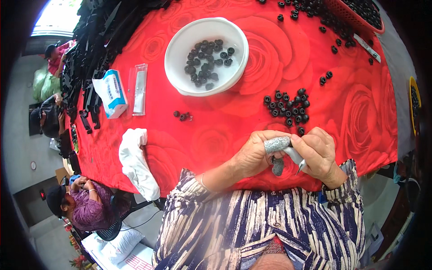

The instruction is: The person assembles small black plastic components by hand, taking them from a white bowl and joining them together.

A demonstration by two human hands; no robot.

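My left hand [253, 154] is closed at the table's near edge, with grey speckled finger covers [276, 144] on its thumb and a finger. A small black part shows between its covered fingertips and my right hand, mostly hidden. My right hand [317, 155] is wrapped round a white-handled tool [294, 155], whose narrow metal tip points down toward me. Both hands meet at their fingertips. Just beyond them lies a cluster of small black ring-shaped parts [288, 107]. A white bowl [173, 77] farther off holds several more such parts.
A red rose-patterned cloth [216, 139] covers the table. Left are a white cloth sleeve [135, 159], tissue pack [112, 94], clear packet [140, 90] and heaped black strips [96, 40]. A red basket [348, 15] of black parts stands far right. Other people sit at left.
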